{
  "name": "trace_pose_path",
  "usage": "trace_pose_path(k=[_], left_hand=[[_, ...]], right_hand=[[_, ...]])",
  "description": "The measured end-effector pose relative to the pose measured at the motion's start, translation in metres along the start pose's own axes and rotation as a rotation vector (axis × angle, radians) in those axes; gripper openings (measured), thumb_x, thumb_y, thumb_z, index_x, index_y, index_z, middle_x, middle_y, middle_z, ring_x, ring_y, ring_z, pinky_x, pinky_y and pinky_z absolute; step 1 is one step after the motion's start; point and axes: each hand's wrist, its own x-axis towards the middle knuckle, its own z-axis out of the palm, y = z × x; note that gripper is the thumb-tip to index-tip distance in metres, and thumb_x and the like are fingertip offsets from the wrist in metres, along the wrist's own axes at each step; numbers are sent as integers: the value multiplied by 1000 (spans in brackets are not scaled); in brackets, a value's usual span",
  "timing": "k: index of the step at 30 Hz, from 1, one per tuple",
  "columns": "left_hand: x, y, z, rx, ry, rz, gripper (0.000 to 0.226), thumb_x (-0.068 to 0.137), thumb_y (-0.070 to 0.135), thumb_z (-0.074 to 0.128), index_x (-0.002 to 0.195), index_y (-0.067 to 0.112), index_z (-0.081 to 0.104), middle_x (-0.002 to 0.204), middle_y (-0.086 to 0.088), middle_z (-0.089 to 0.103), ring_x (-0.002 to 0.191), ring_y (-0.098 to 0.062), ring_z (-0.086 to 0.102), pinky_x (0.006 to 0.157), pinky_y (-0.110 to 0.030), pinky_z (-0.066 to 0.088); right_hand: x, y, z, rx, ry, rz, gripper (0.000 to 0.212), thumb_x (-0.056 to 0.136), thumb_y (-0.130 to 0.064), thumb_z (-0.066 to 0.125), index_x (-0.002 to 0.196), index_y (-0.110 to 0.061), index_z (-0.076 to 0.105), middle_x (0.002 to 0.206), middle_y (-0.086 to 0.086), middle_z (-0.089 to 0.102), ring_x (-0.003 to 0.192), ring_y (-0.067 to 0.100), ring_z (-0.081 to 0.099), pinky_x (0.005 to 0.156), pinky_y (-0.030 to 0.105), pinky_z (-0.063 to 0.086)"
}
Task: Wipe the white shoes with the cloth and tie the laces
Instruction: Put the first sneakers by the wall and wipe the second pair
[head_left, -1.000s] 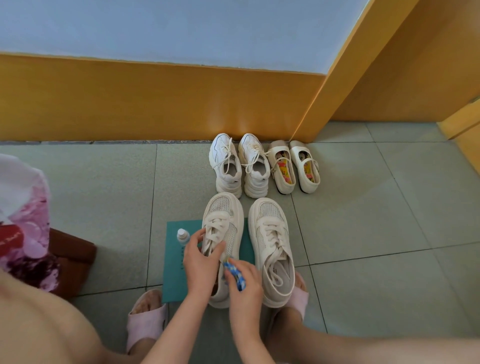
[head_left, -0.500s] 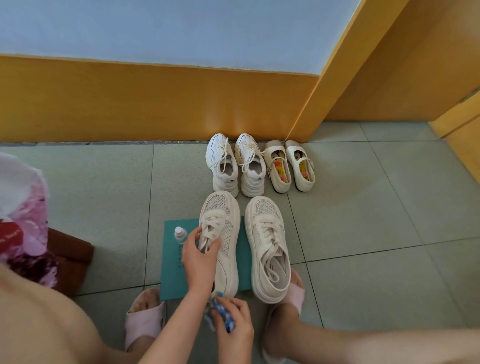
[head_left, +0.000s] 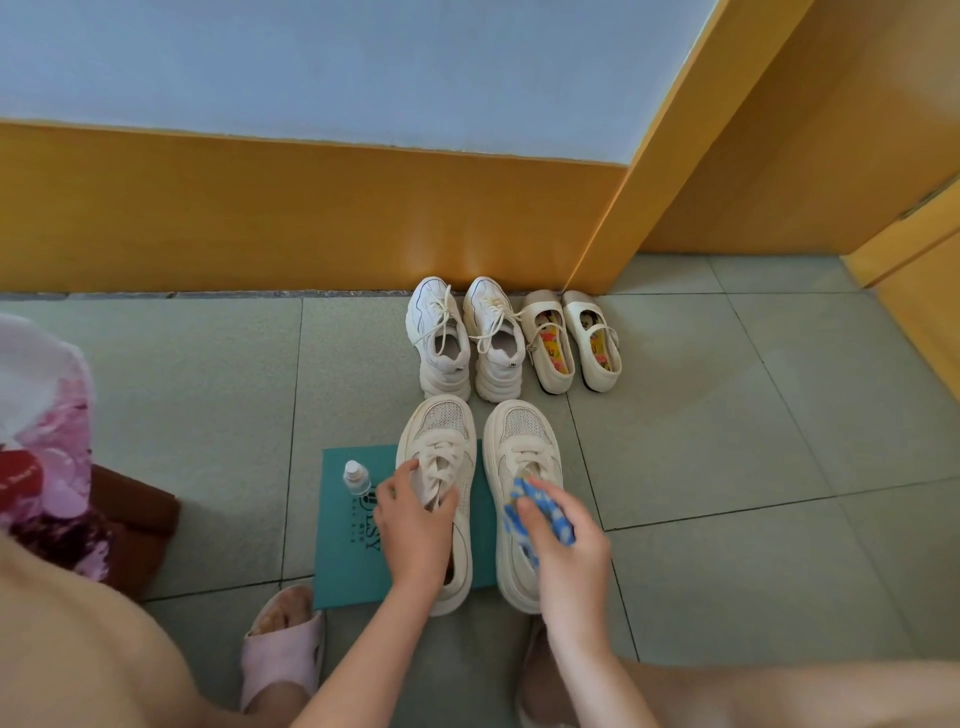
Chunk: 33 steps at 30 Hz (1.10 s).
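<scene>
Two cream-white lace-up shoes stand side by side on the floor in front of me. The left shoe (head_left: 441, 431) lies partly on a teal board (head_left: 348, 561). My left hand (head_left: 413, 525) grips it over the laces and tongue. The right shoe (head_left: 522, 436) has loose laces. My right hand (head_left: 569, 540) holds a bunched blue-and-white cloth (head_left: 540, 506) and presses it on the lace area of the right shoe.
A small clear bottle (head_left: 356, 478) stands on the teal board beside the left shoe. Chunky white sneakers (head_left: 467, 338) and strap shoes (head_left: 571, 340) sit by the yellow wall. My pink slipper (head_left: 283, 649) is near; a brown box (head_left: 135, 525) lies left.
My right hand has carried the cloth from behind the left shoe's heel up and right onto the right shoe. My left hand stays on the left shoe.
</scene>
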Motion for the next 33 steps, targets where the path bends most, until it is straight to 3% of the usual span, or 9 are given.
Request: trace_pose_path(k=[4,7,11,13,16,20,24,28,33], left_hand=[[-8,9,-9,-16,20,55,56,81,37,67,130,20,47,133,-2,42,122,-22,41,92,-31,38],[-15,34,-26,-355,38,74,27,92,34,54,118,27,54,123,3,54,112,-13,53,87,-23,42],[-7,69,-50,-744,-282,-117,24,96,36,45,117,33,55,111,10,62,102,-10,61,77,-29,52],[0,76,-57,-755,-400,-127,28,95,36,48,120,28,57,112,4,64,98,-12,65,73,-28,55],[7,71,-60,-723,-352,-78,28,88,24,62,116,25,58,109,-3,65,90,-12,68,67,-24,56],[17,57,-63,-708,-244,-112,27,80,18,71,103,28,62,108,-13,67,97,-27,67,82,-38,54],[28,54,-76,-683,-143,-90,32,82,19,70,113,19,61,107,-10,68,100,-24,65,82,-32,54],[40,57,-86,-706,-101,-52,26,84,15,68,108,21,60,107,-11,67,95,-22,67,74,-26,54],[48,61,-94,-710,-82,-23,28,85,12,65,111,19,59,107,-10,67,93,-20,66,73,-21,54]], right_hand=[[26,-8,15,-31,-55,2,21,85,-13,68,106,-17,69,107,0,69,99,7,65,88,21,52],[37,-15,29,8,-123,33,21,89,-14,64,109,-19,66,110,1,68,100,8,66,79,15,52],[41,-25,50,69,-250,85,24,96,-18,52,118,-19,64,116,-1,67,106,8,64,89,21,51],[39,-30,57,113,-332,133,28,99,-17,45,121,-19,62,114,-4,68,104,6,65,85,19,52],[39,-35,64,100,-420,156,29,99,-22,42,112,-28,67,105,-11,70,98,-1,65,76,13,50],[42,-36,65,100,-460,188,29,99,-26,41,110,-25,68,113,-8,68,106,2,61,77,12,48],[56,-25,71,-200,-319,95,40,94,-33,54,132,-20,52,132,-6,54,120,4,47,85,9,41],[66,0,91,-714,-348,6,86,81,-50,66,148,-18,22,154,4,26,140,23,27,112,38,29],[67,21,109,-1054,-354,98,110,77,-54,68,151,-17,-4,158,11,8,137,32,33,100,40,39]])
